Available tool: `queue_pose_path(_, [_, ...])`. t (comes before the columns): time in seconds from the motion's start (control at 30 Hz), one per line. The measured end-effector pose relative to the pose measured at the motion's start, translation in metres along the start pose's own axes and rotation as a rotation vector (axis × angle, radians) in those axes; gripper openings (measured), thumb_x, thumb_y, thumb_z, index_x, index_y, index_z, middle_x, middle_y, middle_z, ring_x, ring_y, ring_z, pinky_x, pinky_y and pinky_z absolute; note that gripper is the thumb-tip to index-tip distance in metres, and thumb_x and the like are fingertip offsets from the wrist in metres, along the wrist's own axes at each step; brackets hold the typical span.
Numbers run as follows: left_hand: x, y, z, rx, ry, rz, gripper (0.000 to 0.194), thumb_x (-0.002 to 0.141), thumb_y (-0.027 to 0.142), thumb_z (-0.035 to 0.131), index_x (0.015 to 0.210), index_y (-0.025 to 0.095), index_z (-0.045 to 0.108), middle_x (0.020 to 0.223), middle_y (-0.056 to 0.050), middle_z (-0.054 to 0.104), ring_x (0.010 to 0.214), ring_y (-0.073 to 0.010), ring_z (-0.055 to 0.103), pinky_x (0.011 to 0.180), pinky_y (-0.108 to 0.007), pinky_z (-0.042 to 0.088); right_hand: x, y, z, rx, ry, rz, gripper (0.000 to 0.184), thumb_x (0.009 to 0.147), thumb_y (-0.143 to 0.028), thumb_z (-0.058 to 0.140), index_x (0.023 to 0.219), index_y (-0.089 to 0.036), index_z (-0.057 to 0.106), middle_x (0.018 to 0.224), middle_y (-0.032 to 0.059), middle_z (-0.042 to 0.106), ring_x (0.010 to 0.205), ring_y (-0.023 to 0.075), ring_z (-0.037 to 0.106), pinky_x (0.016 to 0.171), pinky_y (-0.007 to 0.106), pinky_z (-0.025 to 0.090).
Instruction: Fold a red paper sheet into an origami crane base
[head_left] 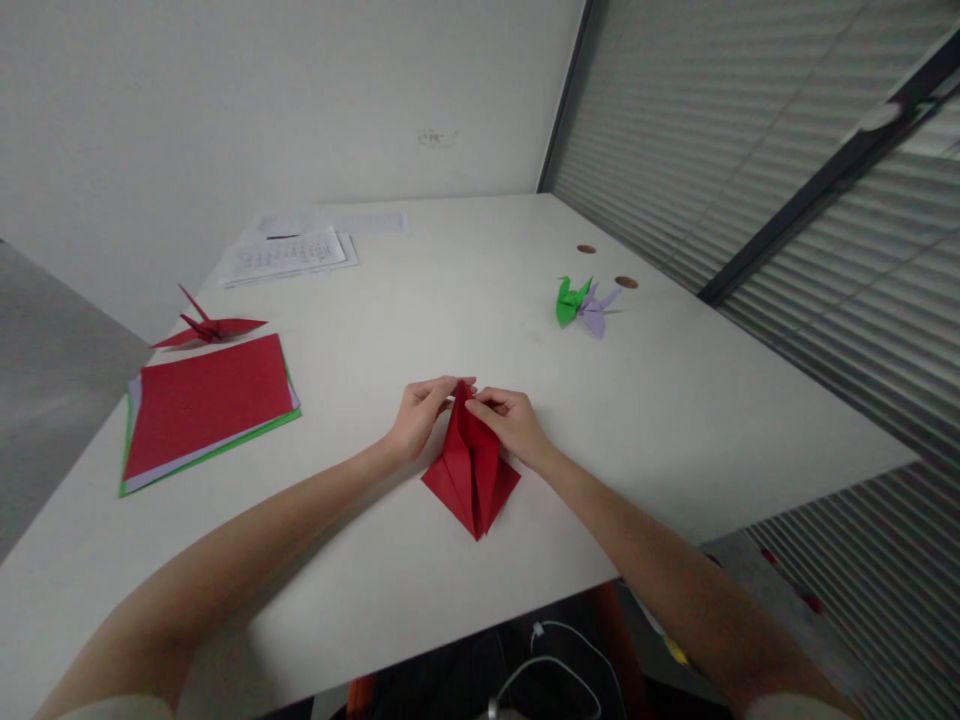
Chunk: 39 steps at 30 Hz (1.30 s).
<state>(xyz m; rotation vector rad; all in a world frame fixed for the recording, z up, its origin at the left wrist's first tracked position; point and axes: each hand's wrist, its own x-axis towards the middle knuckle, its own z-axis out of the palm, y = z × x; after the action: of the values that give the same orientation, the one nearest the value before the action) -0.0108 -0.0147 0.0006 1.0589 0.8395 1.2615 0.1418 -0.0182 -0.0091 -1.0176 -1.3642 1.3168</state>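
Note:
A partly folded piece of red origami paper [459,470] lies on the white table close to its front edge. Its narrow tip points away from me, and pointed flaps spread out at the near end. My left hand [421,415] pinches the paper at the far tip, thumb along its left side. Just below the tip, my right hand [511,420] grips the right side between thumb and fingers. Some fingertips are hidden behind the paper.
On the left sit a red paper crane [212,329] and a stack of coloured paper sheets [214,400]. Printed papers [285,255] lie further back. A green crane [571,302] and a lilac crane [595,315] stand at right, near window blinds [720,150].

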Motion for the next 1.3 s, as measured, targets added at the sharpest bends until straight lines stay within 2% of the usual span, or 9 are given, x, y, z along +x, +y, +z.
queue_pose_path(0.2, [0.001, -0.006, -0.002, -0.124, -0.014, -0.093, 0.028, 0.068, 0.042, 0.08, 0.077, 0.015, 0.078, 0.088, -0.01, 0.074, 0.082, -0.0206, 0.066, 0.076, -0.031, 0.049, -0.001, -0.003, -0.001, -0.002, 0.007, 0.027, 0.028, 0.071, -0.047, 0.073, 0.07, -0.019, 0.068, 0.066, 0.0001, 0.066, 0.058, 0.012, 0.054, 0.057, 0.026, 0.044])
queue_pose_path(0.43, [-0.001, -0.004, 0.002, -0.085, 0.019, -0.067, 0.031, 0.061, 0.042, 0.084, 0.07, 0.014, 0.076, 0.08, -0.009, 0.073, 0.076, -0.0176, 0.063, 0.072, -0.028, 0.048, -0.002, -0.004, -0.002, -0.025, -0.006, 0.022, 0.032, 0.071, -0.05, 0.071, 0.069, -0.018, 0.066, 0.064, -0.0003, 0.064, 0.058, 0.0119, 0.053, 0.056, 0.026, 0.043])
queue_pose_path(0.63, [-0.001, -0.007, 0.003, -0.045, 0.066, -0.048, 0.029, 0.064, 0.042, 0.082, 0.07, 0.015, 0.077, 0.078, -0.007, 0.073, 0.072, -0.0155, 0.061, 0.07, -0.027, 0.048, -0.002, -0.002, -0.001, -0.045, -0.013, -0.007, 0.03, 0.073, -0.048, 0.07, 0.068, -0.018, 0.066, 0.064, -0.0002, 0.063, 0.059, 0.0122, 0.052, 0.058, 0.026, 0.043])
queue_pose_path(0.87, [-0.004, -0.007, 0.007, -0.028, 0.103, -0.029, 0.023, 0.067, 0.038, 0.079, 0.071, 0.016, 0.076, 0.082, -0.008, 0.073, 0.076, -0.0168, 0.063, 0.072, -0.028, 0.048, -0.002, 0.0, 0.0, -0.068, -0.014, -0.005, 0.032, 0.072, -0.049, 0.07, 0.064, -0.019, 0.062, 0.059, -0.0019, 0.057, 0.055, 0.0112, 0.047, 0.053, 0.025, 0.038])
queue_pose_path(1.03, [-0.005, -0.006, 0.008, -0.003, 0.127, 0.002, 0.02, 0.067, 0.035, 0.078, 0.064, 0.016, 0.074, 0.079, -0.007, 0.072, 0.077, -0.0171, 0.063, 0.073, -0.028, 0.048, -0.002, 0.001, 0.002, -0.067, -0.019, -0.025, 0.029, 0.073, -0.045, 0.069, 0.064, -0.019, 0.061, 0.059, -0.0026, 0.055, 0.054, 0.0107, 0.046, 0.054, 0.026, 0.037])
queue_pose_path(1.3, [-0.006, -0.002, 0.011, -0.019, 0.126, 0.019, 0.022, 0.065, 0.039, 0.081, 0.065, 0.017, 0.075, 0.082, -0.007, 0.072, 0.082, -0.0181, 0.063, 0.076, -0.029, 0.048, -0.003, 0.0, 0.003, -0.06, 0.005, -0.02, 0.033, 0.073, -0.049, 0.069, 0.061, -0.019, 0.057, 0.056, -0.0034, 0.051, 0.052, 0.0101, 0.042, 0.051, 0.025, 0.035])
